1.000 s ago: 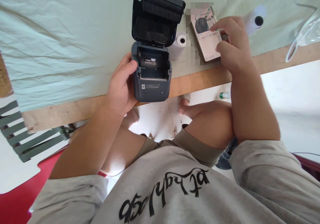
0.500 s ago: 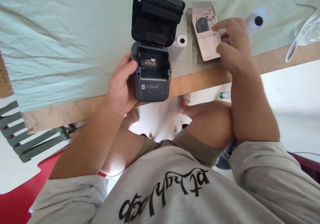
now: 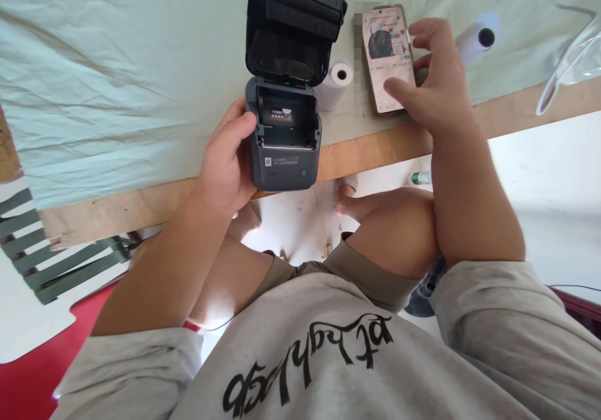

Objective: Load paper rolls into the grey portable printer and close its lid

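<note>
A dark blue-grey label printer (image 3: 286,166) is held in my left hand (image 3: 228,157), thumb on its left side near the compartment. Its black lid (image 3: 293,32) stands raised, and the compartment shows a small printed label but no roll. To the right lies a phone (image 3: 387,63) with a lit screen, flat on the cloth. My right hand (image 3: 434,76) is at the phone's right edge, fingers spread, thumb over the lower part of the screen. A white paper roll (image 3: 334,88) stands between printer and phone.
Another white roll (image 3: 479,37) lies right of my right hand. A white cable (image 3: 558,79) and clear plastic are at the far right. The pale green cloth (image 3: 117,82) covers the table, whose wooden edge (image 3: 122,210) runs in front of me. A slatted green rack stands at lower left.
My right hand has shifted slightly up and opened, its thumb now over the screen. The phone has turned a little and lies straighter. The printer is nearly unmoved.
</note>
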`<action>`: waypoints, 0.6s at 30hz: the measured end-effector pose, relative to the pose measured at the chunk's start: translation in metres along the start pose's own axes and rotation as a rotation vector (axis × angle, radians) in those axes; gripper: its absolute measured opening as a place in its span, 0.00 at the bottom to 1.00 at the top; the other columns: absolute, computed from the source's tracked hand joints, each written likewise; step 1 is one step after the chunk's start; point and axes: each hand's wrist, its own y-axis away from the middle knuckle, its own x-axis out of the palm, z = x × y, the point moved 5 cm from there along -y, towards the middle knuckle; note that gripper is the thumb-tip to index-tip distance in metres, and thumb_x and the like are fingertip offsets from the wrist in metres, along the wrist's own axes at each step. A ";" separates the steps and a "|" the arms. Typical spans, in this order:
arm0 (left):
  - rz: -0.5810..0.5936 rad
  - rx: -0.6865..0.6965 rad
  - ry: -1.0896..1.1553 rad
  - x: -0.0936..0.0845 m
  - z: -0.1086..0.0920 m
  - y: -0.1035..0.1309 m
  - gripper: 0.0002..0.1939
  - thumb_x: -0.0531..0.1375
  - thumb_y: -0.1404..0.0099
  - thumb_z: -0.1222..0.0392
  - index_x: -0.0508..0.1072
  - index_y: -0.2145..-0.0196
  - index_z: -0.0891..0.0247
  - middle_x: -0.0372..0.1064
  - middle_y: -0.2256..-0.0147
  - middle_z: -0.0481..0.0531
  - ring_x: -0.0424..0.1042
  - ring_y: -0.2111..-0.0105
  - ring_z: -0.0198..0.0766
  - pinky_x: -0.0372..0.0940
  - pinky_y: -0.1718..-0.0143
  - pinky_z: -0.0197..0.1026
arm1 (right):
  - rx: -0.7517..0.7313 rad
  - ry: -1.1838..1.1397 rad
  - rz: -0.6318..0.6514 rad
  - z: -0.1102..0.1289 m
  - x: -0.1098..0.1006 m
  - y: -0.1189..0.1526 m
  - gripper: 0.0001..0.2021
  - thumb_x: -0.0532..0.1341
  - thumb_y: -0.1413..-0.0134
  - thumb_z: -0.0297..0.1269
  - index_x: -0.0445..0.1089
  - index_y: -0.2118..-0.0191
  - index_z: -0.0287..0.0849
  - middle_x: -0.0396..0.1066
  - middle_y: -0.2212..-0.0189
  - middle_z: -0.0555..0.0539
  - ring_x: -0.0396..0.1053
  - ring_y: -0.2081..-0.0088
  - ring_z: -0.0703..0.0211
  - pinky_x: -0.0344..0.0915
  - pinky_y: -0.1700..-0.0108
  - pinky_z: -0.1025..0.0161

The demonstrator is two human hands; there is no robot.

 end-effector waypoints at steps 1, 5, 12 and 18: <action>-0.001 0.005 0.001 0.000 0.000 0.000 0.10 0.54 0.36 0.58 0.73 0.61 0.59 0.70 0.65 0.50 0.71 0.65 0.38 0.69 0.65 0.40 | 0.001 0.000 0.008 0.001 0.001 0.000 0.30 0.62 0.59 0.26 0.61 0.47 0.49 0.65 0.49 0.45 0.62 0.47 0.53 0.63 0.49 0.55; -0.002 0.019 0.009 -0.001 -0.001 0.000 0.11 0.53 0.36 0.59 0.72 0.60 0.64 0.71 0.64 0.52 0.72 0.63 0.40 0.69 0.65 0.42 | 0.072 -0.051 -0.027 -0.002 0.001 -0.002 0.26 0.58 0.57 0.25 0.62 0.49 0.49 0.67 0.51 0.45 0.66 0.57 0.56 0.64 0.57 0.56; -0.016 0.004 -0.001 0.000 -0.001 0.000 0.10 0.54 0.37 0.58 0.74 0.62 0.57 0.71 0.65 0.50 0.71 0.64 0.40 0.68 0.65 0.41 | 0.070 -0.128 0.093 -0.002 0.002 0.002 0.33 0.59 0.61 0.23 0.59 0.45 0.52 0.65 0.48 0.48 0.65 0.56 0.56 0.64 0.55 0.55; 0.003 0.015 0.013 0.001 0.000 0.000 0.09 0.54 0.37 0.58 0.74 0.63 0.58 0.71 0.66 0.49 0.71 0.65 0.39 0.68 0.65 0.41 | 0.091 -0.118 0.039 -0.005 0.000 0.000 0.28 0.60 0.60 0.24 0.63 0.49 0.51 0.67 0.49 0.49 0.66 0.55 0.55 0.64 0.52 0.53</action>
